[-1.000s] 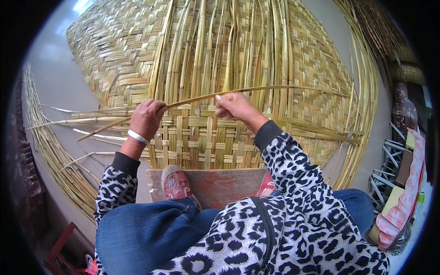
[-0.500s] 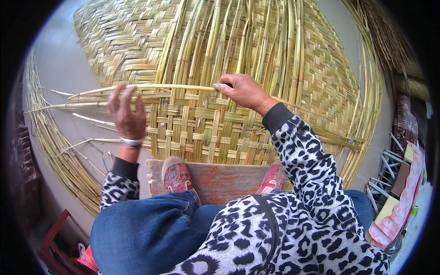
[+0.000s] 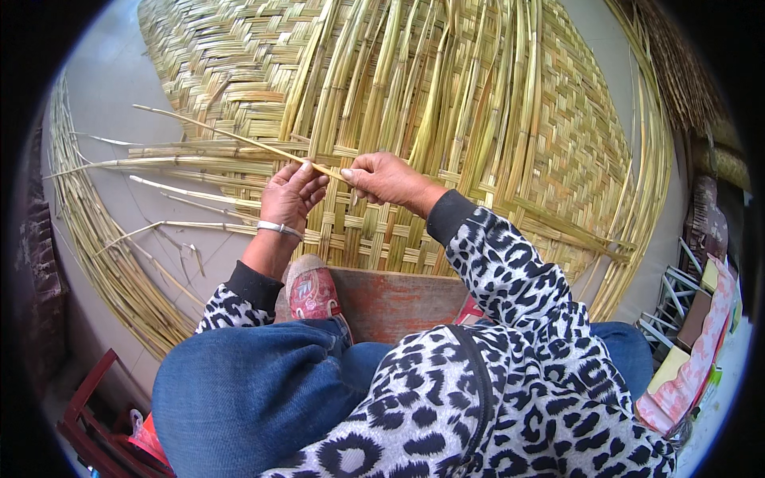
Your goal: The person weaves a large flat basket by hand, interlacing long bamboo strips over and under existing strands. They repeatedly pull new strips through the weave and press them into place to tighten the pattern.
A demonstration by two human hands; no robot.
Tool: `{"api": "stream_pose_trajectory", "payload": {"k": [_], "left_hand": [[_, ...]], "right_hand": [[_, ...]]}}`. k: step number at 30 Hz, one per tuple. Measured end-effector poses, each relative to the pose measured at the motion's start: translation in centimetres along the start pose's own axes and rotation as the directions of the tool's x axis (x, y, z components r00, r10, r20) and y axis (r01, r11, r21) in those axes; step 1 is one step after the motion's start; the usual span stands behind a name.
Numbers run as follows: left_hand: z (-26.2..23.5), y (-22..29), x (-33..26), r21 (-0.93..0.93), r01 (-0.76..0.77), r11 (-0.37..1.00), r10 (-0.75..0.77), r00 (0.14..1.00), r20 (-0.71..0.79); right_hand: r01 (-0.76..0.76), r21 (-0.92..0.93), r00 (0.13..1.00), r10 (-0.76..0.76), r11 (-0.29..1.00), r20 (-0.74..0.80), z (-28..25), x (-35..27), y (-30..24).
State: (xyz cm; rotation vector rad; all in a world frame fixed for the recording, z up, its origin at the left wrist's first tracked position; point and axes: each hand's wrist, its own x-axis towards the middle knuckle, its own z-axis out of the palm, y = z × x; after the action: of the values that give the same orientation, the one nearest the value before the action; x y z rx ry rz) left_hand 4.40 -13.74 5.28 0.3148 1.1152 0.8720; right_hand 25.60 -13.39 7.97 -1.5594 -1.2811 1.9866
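A thin pale reed strip (image 3: pixel 231 137) runs slantwise from the upper left to between my hands. My left hand (image 3: pixel 295 193), with a bracelet at the wrist, pinches it between thumb and fingertips. Just to the right, my right hand (image 3: pixel 386 180) grips the strip's near end between thumb and forefinger. Both hands hover over a half-woven mat (image 3: pixel 263 40), whose near part is an open weave of flat strips. Long loose lengthwise strips (image 3: pixel 390 72) lie folded back over the finished herringbone weave. Several crosswise strip ends (image 3: pixel 183 163) stick out to the left.
My feet in red shoes (image 3: pixel 312 291) rest on a worn wooden board (image 3: pixel 390 299) at the mat's near edge. Bundles of long reeds lie at the left (image 3: pixel 88 223) and right (image 3: pixel 649 159). A dark red wooden frame (image 3: pixel 88 414) stands low left, a metal rack (image 3: pixel 669 295) at right.
My left hand has moved right and now pinches the strip beside my right hand. My right hand has come slightly down and left. The strip now slants upward to the left.
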Motion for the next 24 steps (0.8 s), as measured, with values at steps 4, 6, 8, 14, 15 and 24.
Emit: {"api": "stream_pose_trajectory", "payload": {"k": [4,6,8,14,15,24], "left_hand": [[-0.5,-0.8,0.2,0.015,0.021,1.0,-0.02,0.999,-0.042],[-0.6,-0.8,0.2,0.019,0.028,0.999,-0.027,0.999,-0.047],[-0.7,-0.7,0.0,-0.06,0.028,0.998,-0.028,1.0,0.0],[-0.6,-0.5,-0.4,-0.104,0.041,0.994,-0.034,0.997,0.075],[-0.7,-0.5,-0.4,-0.094,0.051,0.994,-0.044,0.996,0.075],[-1.9,-0.8,-0.3,-0.143,0.09,0.986,-0.053,0.969,0.24]], "right_hand": [[0.222,-0.474,0.942,-0.313,0.852,-0.122,0.8,0.2,0.9],[0.233,-0.548,0.919,-0.366,0.803,-0.146,0.9,0.2,1.0],[0.231,-0.602,0.91,-0.388,0.765,-0.144,1.0,0.2,1.1],[-0.062,0.332,0.995,0.034,0.941,0.089,0.6,0.1,1.5],[-0.093,0.357,0.993,0.059,0.93,0.104,0.7,0.1,1.7],[-0.284,0.687,0.919,-0.014,0.668,0.394,2.2,0.0,4.0]]}}
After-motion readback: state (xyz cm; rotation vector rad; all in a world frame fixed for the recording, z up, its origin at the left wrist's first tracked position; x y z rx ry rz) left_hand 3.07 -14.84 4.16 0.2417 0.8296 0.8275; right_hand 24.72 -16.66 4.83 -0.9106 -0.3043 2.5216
